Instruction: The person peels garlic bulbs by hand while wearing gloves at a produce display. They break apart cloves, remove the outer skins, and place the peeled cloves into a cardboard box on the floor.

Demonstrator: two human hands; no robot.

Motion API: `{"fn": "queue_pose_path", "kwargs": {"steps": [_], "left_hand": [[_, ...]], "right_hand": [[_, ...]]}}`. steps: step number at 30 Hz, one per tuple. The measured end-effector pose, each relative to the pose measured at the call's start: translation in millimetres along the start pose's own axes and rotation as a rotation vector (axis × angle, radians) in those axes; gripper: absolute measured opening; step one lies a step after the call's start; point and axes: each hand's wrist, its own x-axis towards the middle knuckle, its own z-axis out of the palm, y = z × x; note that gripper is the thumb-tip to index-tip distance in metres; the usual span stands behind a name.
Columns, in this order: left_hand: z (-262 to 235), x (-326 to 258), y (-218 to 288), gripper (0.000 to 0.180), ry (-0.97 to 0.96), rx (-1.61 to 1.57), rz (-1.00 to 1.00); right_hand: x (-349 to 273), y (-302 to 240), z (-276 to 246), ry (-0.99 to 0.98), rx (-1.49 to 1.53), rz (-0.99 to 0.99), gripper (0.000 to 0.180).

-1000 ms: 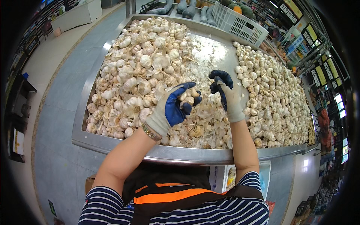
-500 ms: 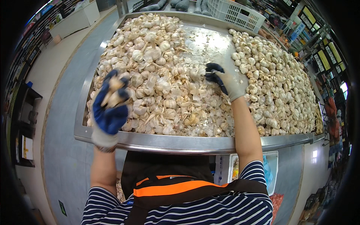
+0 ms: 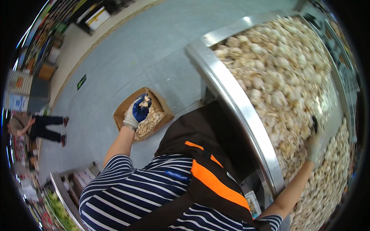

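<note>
My left hand [image 3: 135, 111], in a blue-and-white work glove, is closed around a few pale pieces of garlic [image 3: 145, 101]. It is above an open cardboard box [image 3: 165, 110] on the floor, which holds many loose pieces of garlic [image 3: 154, 118]. Far to the right, my right hand [image 3: 316, 144], gloved in white with dark fingers, rests at the edge of a large heap of garlic bulbs [image 3: 269, 69]. Its fingers are mostly hidden, so whether they grip anything is unclear. The heap lies in a metal display table [image 3: 241, 94].
A second spread of garlic bulbs [image 3: 327, 184] lies beyond my right forearm. The table's raised steel rim runs between my body and the heap. A person [image 3: 42, 127] stands at the far left. Another metal-edged stand [image 3: 58, 184] with green vegetables is at the lower left.
The view has swung left, bringing the cardboard box into sight. My left hand has moved off the table's edge to above the box, still holding garlic. My right hand stays by the heap.
</note>
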Motion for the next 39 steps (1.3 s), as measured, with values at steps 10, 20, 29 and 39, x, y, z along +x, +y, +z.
{"fn": "queue_pose_path", "kwargs": {"steps": [10,20,29,39], "left_hand": [[-60.0,-5.8,3.9,0.047,0.883,0.282,0.286],[250.4,80.9,24.3,0.040,0.109,1.129,1.031],[548.2,79.6,-215.3,0.038,-1.339,1.783,0.999],[609.0,188.6,-386.3,0.038,-1.466,2.916,0.608]], "right_hand": [[-33.9,-9.9,-16.7,0.129,-0.355,-0.160,0.052],[-32.0,-46.4,-12.1,0.002,-0.292,0.055,0.056],[-34.6,-36.4,-49.3,0.274,0.789,0.373,0.032],[-42.0,-19.5,-69.0,0.440,1.039,0.455,0.017]]}}
